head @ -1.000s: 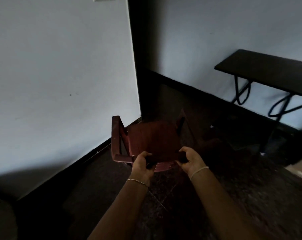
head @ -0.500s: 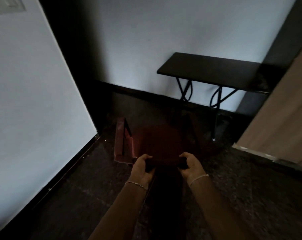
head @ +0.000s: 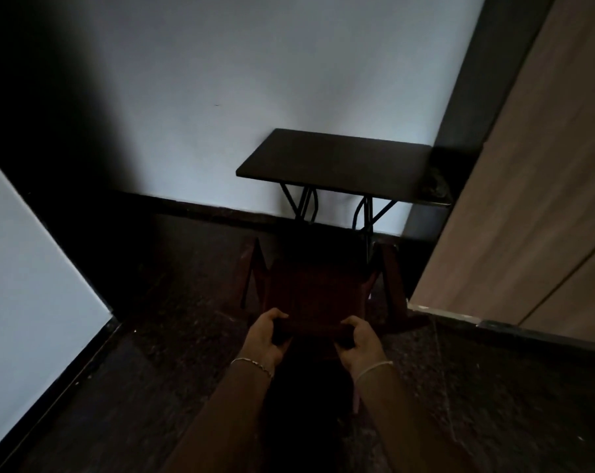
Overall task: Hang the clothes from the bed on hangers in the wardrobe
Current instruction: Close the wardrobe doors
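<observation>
View's swung right: left hand [head: 263, 339] and right hand [head: 359, 343] both grip the red chair [head: 309, 288] by its back rail, now facing the tabletop [head: 333, 162] mid-frame, wooden panel [head: 528, 199] at right. Clothes and bed unseen; hanging looks not yet begun.

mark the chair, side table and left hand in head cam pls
chair [head: 313, 291], head view, red panel just ahead of the hands.
side table [head: 333, 162], head view, middle of the dark top.
left hand [head: 263, 336], head view, back of the hand, which grips the chair's top edge.
</observation>
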The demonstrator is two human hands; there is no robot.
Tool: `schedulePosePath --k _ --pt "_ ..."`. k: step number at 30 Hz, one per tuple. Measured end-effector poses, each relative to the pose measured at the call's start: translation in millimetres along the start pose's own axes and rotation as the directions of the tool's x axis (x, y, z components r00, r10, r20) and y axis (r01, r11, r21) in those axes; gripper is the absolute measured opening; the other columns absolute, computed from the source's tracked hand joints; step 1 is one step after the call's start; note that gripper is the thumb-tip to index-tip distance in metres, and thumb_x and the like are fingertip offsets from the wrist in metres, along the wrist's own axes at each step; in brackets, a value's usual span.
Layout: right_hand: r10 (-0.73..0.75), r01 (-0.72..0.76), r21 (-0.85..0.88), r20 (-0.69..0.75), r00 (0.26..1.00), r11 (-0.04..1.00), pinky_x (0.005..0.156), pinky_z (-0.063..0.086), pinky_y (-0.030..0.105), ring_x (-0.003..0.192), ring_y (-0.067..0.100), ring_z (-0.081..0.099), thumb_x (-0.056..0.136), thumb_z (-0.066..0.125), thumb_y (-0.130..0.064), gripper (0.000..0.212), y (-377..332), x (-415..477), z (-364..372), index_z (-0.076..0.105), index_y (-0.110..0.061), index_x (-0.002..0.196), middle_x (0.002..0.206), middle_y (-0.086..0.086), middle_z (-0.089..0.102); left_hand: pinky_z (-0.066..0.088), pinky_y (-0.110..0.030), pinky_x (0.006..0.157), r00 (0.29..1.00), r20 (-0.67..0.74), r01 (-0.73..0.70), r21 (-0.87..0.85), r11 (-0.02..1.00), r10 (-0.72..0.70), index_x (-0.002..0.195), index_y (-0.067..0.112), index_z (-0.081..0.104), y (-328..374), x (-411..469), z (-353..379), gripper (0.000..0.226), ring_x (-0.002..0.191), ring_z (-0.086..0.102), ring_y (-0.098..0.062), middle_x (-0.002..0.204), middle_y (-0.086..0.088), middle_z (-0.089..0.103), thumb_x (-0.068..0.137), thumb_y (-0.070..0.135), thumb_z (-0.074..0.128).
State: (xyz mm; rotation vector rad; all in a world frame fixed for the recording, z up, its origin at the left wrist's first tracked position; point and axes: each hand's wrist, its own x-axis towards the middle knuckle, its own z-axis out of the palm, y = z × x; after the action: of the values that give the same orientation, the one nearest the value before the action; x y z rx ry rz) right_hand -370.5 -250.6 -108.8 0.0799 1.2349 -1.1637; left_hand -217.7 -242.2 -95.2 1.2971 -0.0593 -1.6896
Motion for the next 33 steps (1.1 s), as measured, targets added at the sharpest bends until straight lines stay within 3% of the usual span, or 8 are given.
schedulePosePath --k 8,15,22,28,33 --pt "-0.004 0.002 0.042 0.041 0.999 0.999 0.054 0.048 0.036 0.083 0.030 0.057 0.086 0.055 0.001 0.027 -26.7 32.5 30.7 0.055 -0.003 0.113 0.112 0.019 0.056 0.054 -0.033 0.054 0.999 0.040 0.009 0.054 0.998 -0.011 0.086 0.004 0.058 34.1 50.4 27.8 0.009 0.077 0.060 -0.029 0.085 -0.014 0.062 0.078 0.005 0.053" --pt "-0.034 0.032 0.095 0.028 0.999 0.995 0.058 0.048 0.036 0.078 0.028 0.055 0.086 0.055 0.003 0.015 -39.1 63.6 72.9 0.055 -0.003 0.099 0.092 0.015 0.056 0.053 -0.029 0.045 0.998 0.051 0.034 0.105 0.994 -0.039 0.086 0.003 0.057 76.0 101.8 41.4 0.008 0.076 0.059 -0.029 0.085 -0.014 0.059 0.079 0.006 0.054" --pt "-0.090 0.095 0.088 -0.052 0.995 0.992 0.054 0.051 0.036 0.085 0.030 0.060 0.083 0.061 -0.001 0.032 -54.1 95.7 106.7 0.059 0.000 0.115 0.101 0.017 0.059 0.050 -0.028 0.047 0.998 0.052 0.031 0.142 0.989 -0.038 0.080 0.005 0.058 107.0 141.9 63.8 0.003 0.073 0.058 -0.024 0.079 -0.011 0.060 0.080 0.006 0.055" --pt "-0.123 0.127 0.034 -0.092 0.988 0.991 0.054 0.049 0.033 0.075 0.024 0.057 0.085 0.061 -0.004 0.012 -63.7 115.3 130.6 0.057 -0.001 0.095 0.091 0.012 0.057 0.051 -0.037 0.063 0.998 0.052 0.036 0.162 0.986 -0.045 0.089 0.004 0.059 129.6 170.7 74.4 0.012 0.088 0.058 -0.026 0.096 -0.015 0.060 0.077 0.007 0.058" --pt "-0.172 0.175 0.006 -0.141 0.975 0.985 0.051 0.047 0.032 0.070 0.021 0.055 0.087 0.059 -0.001 0.003 -65.2 118.5 146.1 0.057 0.000 0.085 0.081 0.010 0.054 0.052 -0.035 0.053 0.997 0.052 0.048 0.219 0.975 -0.061 0.089 0.004 0.056 148.4 184.5 79.6 0.010 0.082 0.057 -0.025 0.091 -0.013 0.057 0.079 0.005 0.055"
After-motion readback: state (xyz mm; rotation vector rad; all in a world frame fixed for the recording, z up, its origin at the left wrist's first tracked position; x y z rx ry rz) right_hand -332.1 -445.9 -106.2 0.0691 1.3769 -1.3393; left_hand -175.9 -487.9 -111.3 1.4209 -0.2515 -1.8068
